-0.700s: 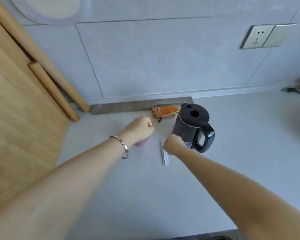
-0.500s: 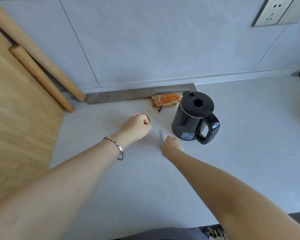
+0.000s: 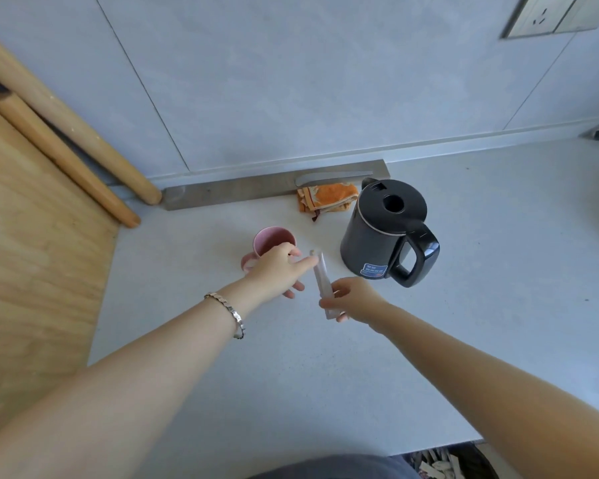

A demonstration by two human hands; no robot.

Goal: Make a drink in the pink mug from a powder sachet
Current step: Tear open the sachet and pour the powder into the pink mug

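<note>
The pink mug (image 3: 272,238) stands upright on the pale counter, its handle toward the left. A long white powder sachet (image 3: 322,281) is lifted off the counter, held near its lower end by my right hand (image 3: 351,299). My left hand (image 3: 279,269) is in front of the mug with fingers spread, its fingertips reaching the sachet's upper end. I cannot tell whether those fingertips pinch it. The mug's front wall is hidden behind my left hand.
A black electric kettle (image 3: 384,229) with its lid shut stands right of the mug, handle facing me. An orange cloth (image 3: 325,198) lies by the metal strip (image 3: 229,191) at the wall. A wooden board (image 3: 32,254) and two wooden poles (image 3: 66,157) lean at the left.
My right hand has picked the sachet up from the counter. My left hand has left the mug's top, opened, and reached toward the sachet. The mug's rim is now uncovered.
</note>
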